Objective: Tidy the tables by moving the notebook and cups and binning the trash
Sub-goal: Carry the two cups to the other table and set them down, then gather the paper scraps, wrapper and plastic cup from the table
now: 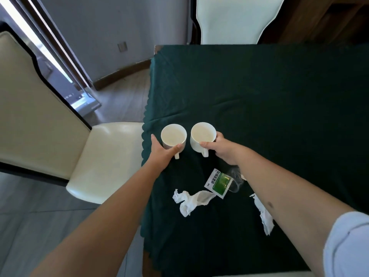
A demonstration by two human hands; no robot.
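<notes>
We are seeing only part of a clear plastic wrapper [235, 177], since our right forearm is crossing over it, and the same arm is hiding the upper end of a torn white paper strip [263, 214] lying near the table's right side. No notebook is showing anywhere in this view. Our left hand [162, 151] is wrapping around the near side of the left white mug [173, 136], thumb and fingers closed on its wall, while our right hand [223, 149] is gripping the right white mug [202, 136] the same way. Both mugs are standing upright, just beside each other near the left edge of the dark green tablecloth [279, 96], and both are looking empty, showing only pale insides. Their handles are pointing toward us. Closer to us, a green and white sachet [217, 182] is lying with its long axis running diagonally, partly over the wrapper, and a crumpled white tissue [189, 200] is resting just beside it. A cream chair [103, 156] is standing left of the table.
</notes>
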